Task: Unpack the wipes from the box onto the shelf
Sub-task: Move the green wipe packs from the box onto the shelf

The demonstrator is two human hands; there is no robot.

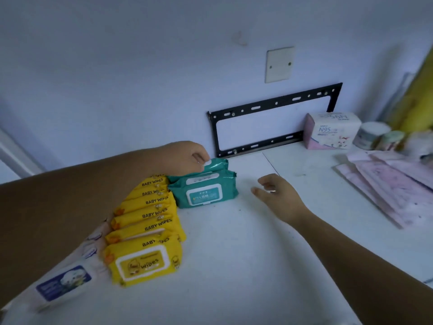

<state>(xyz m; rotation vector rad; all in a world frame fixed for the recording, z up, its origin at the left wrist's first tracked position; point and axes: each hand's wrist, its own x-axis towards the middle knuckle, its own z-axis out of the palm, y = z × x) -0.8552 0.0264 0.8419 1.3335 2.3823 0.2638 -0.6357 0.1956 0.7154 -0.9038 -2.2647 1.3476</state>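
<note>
Two teal wipe packs stand upright on the white shelf (246,254), one behind the other. My left hand (185,158) pinches the top edge of the rear teal pack (216,163), close to the wall. The front teal pack (206,191) leans against it. A row of several yellow baby wipes packs (145,240) runs from the teal packs toward me. Left of them lie pale pink wipe packs (63,282), partly under my left forearm. My right hand (276,195) hovers open over the shelf, to the right of the teal packs, touching nothing. The box is out of view.
A black metal bracket (271,106) is fixed to the wall behind the teal packs. At the back right stand an N95 mask box (332,131) and two small round containers (372,134). Flat pink packets (396,184) lie along the right side.
</note>
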